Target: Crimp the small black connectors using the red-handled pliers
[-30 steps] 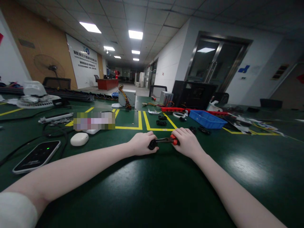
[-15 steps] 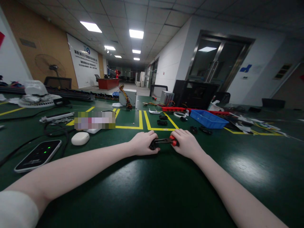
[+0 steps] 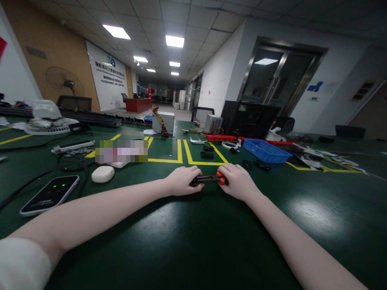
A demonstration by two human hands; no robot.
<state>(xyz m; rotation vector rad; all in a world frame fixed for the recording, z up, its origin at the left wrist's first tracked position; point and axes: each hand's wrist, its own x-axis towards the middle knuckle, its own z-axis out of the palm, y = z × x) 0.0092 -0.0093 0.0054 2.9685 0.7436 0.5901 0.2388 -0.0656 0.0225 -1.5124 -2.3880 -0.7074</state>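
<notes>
My right hand (image 3: 237, 181) is closed around the red handles of a pair of pliers (image 3: 211, 178), whose dark metal jaws point left. In my left hand (image 3: 185, 181) is a small black part (image 3: 196, 181), gripped between thumb and fingers; its kind is too small and covered to make out. The jaws of the pliers reach to this part, and my fingers hide where they meet. Both hands are held above the green table (image 3: 187, 249). Beyond them, small black bundles (image 3: 207, 154) lie inside a yellow-taped outline.
A blue bin (image 3: 266, 151) stands beyond my right hand, with more black pieces (image 3: 261, 165) before it. To the left lie a white rounded case (image 3: 102, 174), a phone-like device (image 3: 50, 195) and black cables. Metal boxes with wires (image 3: 163, 123) stand farther back.
The pliers and both hands stay nearly in place, with the left hand and its black part tilting slightly. The whole view has shifted a little.
</notes>
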